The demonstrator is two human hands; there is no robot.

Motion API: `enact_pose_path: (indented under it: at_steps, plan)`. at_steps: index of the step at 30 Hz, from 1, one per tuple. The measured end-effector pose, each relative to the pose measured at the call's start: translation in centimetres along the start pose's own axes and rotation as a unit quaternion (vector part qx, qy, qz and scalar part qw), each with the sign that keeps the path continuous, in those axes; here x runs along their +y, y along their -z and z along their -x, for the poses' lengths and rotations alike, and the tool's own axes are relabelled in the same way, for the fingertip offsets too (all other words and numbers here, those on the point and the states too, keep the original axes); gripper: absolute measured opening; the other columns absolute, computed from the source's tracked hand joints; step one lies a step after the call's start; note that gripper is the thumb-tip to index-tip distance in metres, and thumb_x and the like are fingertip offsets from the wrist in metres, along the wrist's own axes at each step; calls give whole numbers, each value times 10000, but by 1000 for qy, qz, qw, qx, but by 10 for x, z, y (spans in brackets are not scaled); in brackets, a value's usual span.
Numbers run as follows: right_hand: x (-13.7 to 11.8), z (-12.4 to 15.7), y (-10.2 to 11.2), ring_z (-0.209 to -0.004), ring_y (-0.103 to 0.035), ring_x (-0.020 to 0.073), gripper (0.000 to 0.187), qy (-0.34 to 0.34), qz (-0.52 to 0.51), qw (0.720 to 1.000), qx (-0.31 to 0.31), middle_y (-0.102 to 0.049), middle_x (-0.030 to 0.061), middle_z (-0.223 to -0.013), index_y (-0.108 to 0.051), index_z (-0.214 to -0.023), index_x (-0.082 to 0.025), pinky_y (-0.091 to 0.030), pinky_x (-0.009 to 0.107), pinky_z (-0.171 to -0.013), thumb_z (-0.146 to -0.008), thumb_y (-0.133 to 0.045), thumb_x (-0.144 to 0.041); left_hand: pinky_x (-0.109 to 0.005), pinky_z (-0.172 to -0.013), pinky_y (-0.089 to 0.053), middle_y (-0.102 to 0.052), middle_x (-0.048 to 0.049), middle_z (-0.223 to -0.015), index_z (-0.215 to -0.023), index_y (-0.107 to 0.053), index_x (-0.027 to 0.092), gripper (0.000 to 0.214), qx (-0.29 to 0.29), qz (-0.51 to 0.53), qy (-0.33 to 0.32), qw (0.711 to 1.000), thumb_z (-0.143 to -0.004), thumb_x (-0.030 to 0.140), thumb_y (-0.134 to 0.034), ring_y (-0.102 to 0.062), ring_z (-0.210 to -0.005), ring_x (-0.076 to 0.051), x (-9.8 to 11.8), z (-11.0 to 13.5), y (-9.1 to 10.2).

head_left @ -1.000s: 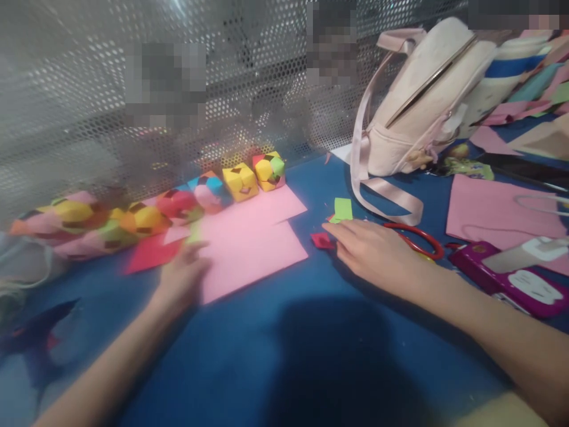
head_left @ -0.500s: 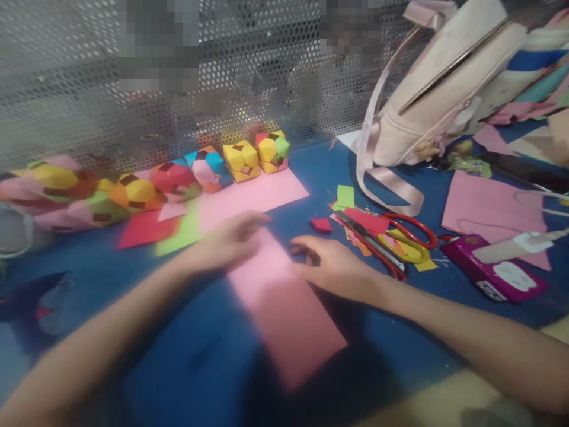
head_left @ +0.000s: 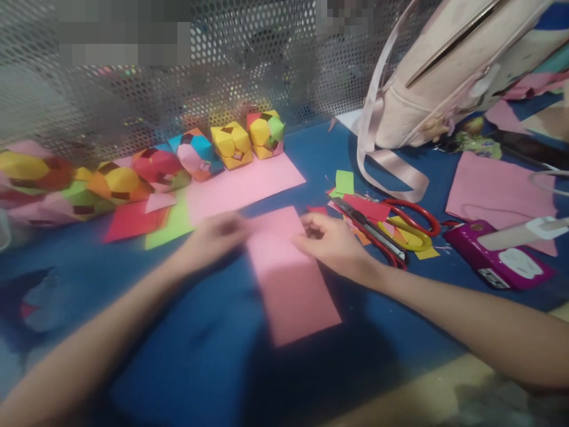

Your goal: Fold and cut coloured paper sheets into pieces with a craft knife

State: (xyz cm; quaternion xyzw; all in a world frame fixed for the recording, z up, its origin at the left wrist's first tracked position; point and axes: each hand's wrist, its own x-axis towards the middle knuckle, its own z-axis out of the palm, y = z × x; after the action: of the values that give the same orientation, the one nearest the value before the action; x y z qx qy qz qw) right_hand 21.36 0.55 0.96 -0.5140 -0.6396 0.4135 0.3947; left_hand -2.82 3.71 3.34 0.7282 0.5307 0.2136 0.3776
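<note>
A pink paper sheet [head_left: 291, 284] lies lengthwise on the blue table [head_left: 213, 356] in front of me. My left hand [head_left: 213, 237] grips its far left corner with curled fingers. Its far right corner is pinched by my right hand [head_left: 331, 240]. A second, larger pink sheet [head_left: 242, 187] lies flat just beyond. Behind that sheet, a row of multicoloured folded paper cubes [head_left: 231, 144] runs along the perforated metal wall.
Red-handled scissors [head_left: 400, 228] and paper scraps lie right of my right hand. A magenta case [head_left: 498, 261] sits further right, and a beige backpack [head_left: 444, 77] leans at the back right. Red paper [head_left: 128, 220] and green paper [head_left: 175, 224] lie at the left.
My left hand pulled one pink sheet off the pile towards me, and my right hand left the scraps and took its other corner. The sheet is now straighter and both hands hold its far end.
</note>
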Motion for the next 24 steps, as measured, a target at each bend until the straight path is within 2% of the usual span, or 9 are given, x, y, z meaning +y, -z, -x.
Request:
enact_pose_path:
  at_steps: [3,7,10,12,14,16,19,22,24]
  plan:
    - [0,0,1,-733,-610,140,193,58,-4,997,41,-671,24,-832,-637,-945,-182,-502,278,-657,-784,-635,-288,-322,-691,-502,-668,-33,-757,-814,-682,193,190,53,-37,-62,996,-812,368,-609,-603,-691,-183,6,9,-8]
    - [-6,3,10,-731,-620,144,56,151,62,984,76,-681,8,-778,-653,-808,-200,-511,288,-662,-835,-610,-223,-340,-756,-509,-684,-35,-816,-855,-681,221,139,105,-81,-144,981,-843,315,-579,-620,-746,-197,19,21,-17]
    - [-12,7,18,-758,-625,152,121,222,99,968,56,-693,6,-794,-643,-747,-208,-507,301,-674,-852,-592,-178,-331,-777,-509,-681,-42,-966,-996,-647,223,234,152,-43,-127,979,-783,315,-674,-626,-838,-203,18,27,-25]
    - [-15,9,22,-769,-632,152,127,253,95,962,47,-698,7,-811,-645,-758,-207,-506,295,-658,-860,-587,-158,-317,-765,-509,-670,-39,-1003,-1044,-624,223,337,136,-12,-89,987,-740,325,-727,-625,-861,-203,13,27,-31]
    - [-16,10,25,-789,-646,153,118,269,85,958,45,-703,9,-818,-647,-782,-201,-518,297,-678,-864,-588,-141,-300,-741,-504,-674,-31,-949,-968,-640,214,220,76,-6,-91,993,-776,310,-691,-630,-834,-191,6,25,-34]
    - [-14,11,27,-826,-662,159,110,279,83,956,38,-716,16,-844,-652,-808,-198,-534,313,-730,-873,-585,-139,-298,-732,-496,-678,-38,-883,-864,-650,201,91,37,-27,-138,989,-842,275,-602,-635,-805,-183,-1,21,-34]
    - [-5,10,25,-866,-668,157,135,316,105,943,-5,-725,36,-889,-659,-857,-192,-541,316,-767,-911,-543,-147,-337,-761,-490,-688,-76,-866,-857,-659,189,135,39,-83,-212,973,-872,258,-544,-643,-829,-208,-12,16,-29]
    - [7,12,19,-813,-640,143,183,386,178,904,-56,-715,52,-868,-662,-856,-170,-514,286,-714,-933,-502,-126,-369,-773,-487,-697,-99,-871,-896,-665,184,144,34,-133,-251,958,-875,270,-552,-640,-847,-229,-21,14,-23]
    - [14,13,15,-747,-599,142,239,441,250,858,-82,-704,47,-830,-665,-812,-168,-464,284,-653,-942,-473,-108,-368,-774,-489,-698,-100,-879,-915,-665,188,161,26,-152,-254,955,-896,265,-525,-635,-855,-226,-25,13,-21]
